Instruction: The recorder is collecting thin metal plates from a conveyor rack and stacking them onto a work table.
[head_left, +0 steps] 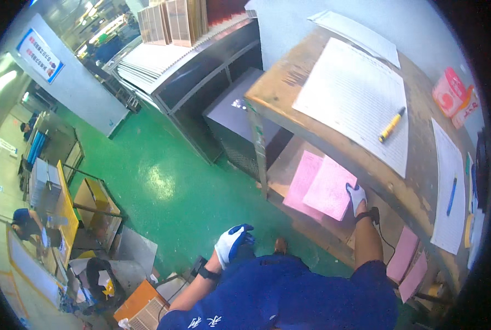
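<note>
My right hand (357, 198), in a white and blue work glove, reaches into the shelf under the wooden table. Its fingers close round the right edge of a pink paper stack (329, 190), which overlaps another pink sheet (299, 179) on its left. My left hand (233, 243), gloved the same way, hangs in front of my body above the green floor. Its fingers are loosely bent and apart, and nothing shows in them. The fingertips of the right hand are partly hidden by the paper.
On the wooden table (289, 74) lie a ruled sheet (350, 93), a yellow marker (391, 125), a blue pen (452, 196) and a pink packet (452, 93). More pink sheets (402, 253) are lower right. A metal rack (201, 82) stands ahead; an orange board (141, 300) lies left. A person (29, 224) works far left.
</note>
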`<state>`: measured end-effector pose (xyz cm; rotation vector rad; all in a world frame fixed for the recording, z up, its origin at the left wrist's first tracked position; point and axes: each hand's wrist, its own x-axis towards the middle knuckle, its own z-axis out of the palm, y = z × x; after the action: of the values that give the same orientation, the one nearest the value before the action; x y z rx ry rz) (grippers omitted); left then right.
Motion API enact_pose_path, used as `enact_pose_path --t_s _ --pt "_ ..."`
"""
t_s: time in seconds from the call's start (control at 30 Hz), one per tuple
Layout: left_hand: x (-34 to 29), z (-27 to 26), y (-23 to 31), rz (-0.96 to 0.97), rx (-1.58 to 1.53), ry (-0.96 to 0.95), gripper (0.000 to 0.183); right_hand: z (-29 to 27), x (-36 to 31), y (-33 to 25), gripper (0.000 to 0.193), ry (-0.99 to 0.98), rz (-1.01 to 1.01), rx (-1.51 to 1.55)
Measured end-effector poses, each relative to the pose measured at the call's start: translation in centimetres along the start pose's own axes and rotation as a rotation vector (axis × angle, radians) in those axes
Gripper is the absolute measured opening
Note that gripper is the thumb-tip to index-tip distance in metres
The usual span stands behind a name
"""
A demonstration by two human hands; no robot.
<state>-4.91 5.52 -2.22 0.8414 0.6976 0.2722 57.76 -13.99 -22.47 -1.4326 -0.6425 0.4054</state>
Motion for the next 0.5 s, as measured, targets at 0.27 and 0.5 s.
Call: enact_pose_path --t_s 0.27,0.5 --pt "-8.3 -14.8 5.3 0.317 0.464 0.364 0.033 24.7 -15.2 -12.6 0.034 0.197 0.258 -0.856" --pt "-12.0 -33.9 13.3 0.319 -0.105 0.535 0.034 55.8 -25.2 -16.5 0.036 -0.422 0.205 -0.613"
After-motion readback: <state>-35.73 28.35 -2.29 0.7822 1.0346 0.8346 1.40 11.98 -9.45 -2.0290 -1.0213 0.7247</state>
